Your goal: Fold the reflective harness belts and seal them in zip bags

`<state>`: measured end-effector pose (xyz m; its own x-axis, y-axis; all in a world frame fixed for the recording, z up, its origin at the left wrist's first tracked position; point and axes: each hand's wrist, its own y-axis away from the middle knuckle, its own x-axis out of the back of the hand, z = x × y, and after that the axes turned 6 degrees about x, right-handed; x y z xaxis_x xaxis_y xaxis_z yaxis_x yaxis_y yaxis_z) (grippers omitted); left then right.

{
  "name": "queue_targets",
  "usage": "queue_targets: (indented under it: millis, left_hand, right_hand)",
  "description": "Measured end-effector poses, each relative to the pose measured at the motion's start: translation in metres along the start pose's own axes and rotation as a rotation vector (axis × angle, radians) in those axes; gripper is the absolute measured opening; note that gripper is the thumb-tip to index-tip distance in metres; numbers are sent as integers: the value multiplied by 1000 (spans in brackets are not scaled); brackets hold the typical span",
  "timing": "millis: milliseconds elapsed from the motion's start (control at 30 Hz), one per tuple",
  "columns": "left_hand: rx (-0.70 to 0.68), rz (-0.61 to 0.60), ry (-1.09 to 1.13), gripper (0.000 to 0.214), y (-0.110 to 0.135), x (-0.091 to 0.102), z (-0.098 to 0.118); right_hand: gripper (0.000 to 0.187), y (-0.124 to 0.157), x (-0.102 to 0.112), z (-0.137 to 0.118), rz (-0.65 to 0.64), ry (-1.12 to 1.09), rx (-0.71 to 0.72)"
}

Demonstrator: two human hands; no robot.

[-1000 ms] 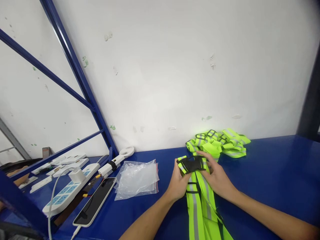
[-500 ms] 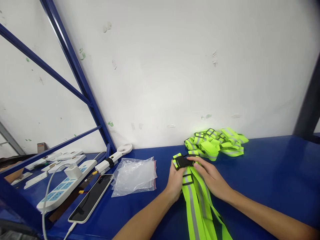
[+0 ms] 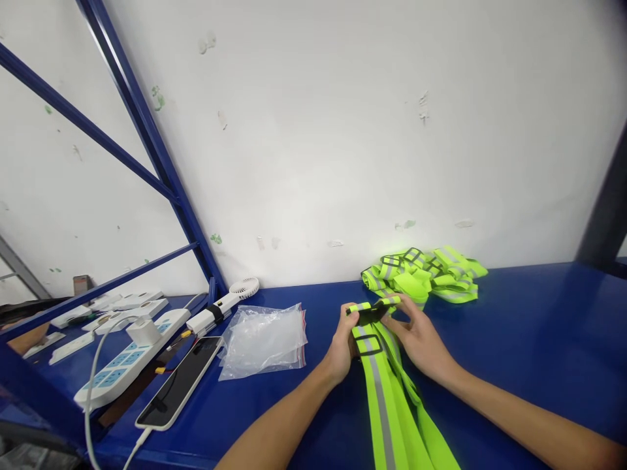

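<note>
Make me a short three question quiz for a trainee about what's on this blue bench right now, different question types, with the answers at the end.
1. True or false: both hands grip the same reflective strap.
2. What lies just left of the left hand? A) a stack of clear plastic bags, B) a red toolbox, C) a cardboard box.
3. Fill in: the pile of folded straps rests against the ______ at the back of the bench.

Key:
1. True; the left hand and right hand pinch its folded end with the black buckle.
2. A, the plastic bags.
3. Wall.
</note>
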<state>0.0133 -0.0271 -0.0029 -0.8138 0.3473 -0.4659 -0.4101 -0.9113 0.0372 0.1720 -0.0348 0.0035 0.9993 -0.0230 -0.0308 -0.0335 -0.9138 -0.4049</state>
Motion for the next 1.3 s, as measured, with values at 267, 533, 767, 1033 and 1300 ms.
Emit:
queue_targets:
  millis: [267,533,767,1033,1300]
  left_hand:
    - [64,41,80,40,1,-5,14]
    - [-31,45,195,53,-2,-5,17]
    - [-87,-71,96,51,-5,-4,12]
    - [-128,40,35,65,-7,2,9]
    - [-295,163,-57,48,-13,11,9]
  right_hand:
    - [51,3,1,-11,9,-63,-90]
    - [59,-6,5,-2,-21,-207,-185]
    - [45,-10,11,-9,-94,-5,-34]
    - [48,-9,12,-11,-220,-20,-55]
    - [41,-3,12,-16,-361,-563,-400]
